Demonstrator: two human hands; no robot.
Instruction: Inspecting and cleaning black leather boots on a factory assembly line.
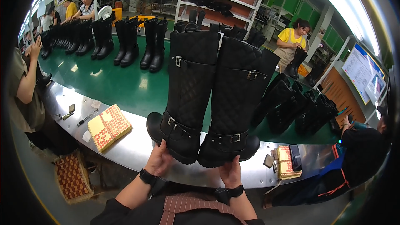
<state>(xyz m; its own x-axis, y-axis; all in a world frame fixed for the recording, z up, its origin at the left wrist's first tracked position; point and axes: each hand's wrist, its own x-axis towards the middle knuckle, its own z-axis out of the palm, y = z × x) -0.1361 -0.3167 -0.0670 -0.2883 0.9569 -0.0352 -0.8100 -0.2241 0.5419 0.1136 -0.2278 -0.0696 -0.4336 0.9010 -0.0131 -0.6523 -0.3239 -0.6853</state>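
Observation:
A pair of tall black boots with quilted shafts and silver buckles stands upright in front of me, side by side, toes pointing outward. My left hand [159, 159] grips the left boot [191, 85] low at its sole, the thumb showing along the side. Under the right boot [239, 100], my right hand [230, 172] is closed on the sole in the same way. Most fingers of both hands are hidden beneath the soles. Both boots are over the metal edge [183, 177] of the bench; whether they rest on it I cannot tell.
Several boots [154, 43] line the green conveyor belt [121, 77]; others lie at the right [287, 104]. On the metal edge are a yellow stack of printed cards [109, 128], another stack [287, 164] and a phone [295, 157]. Co-workers stand at left, far right and across the belt.

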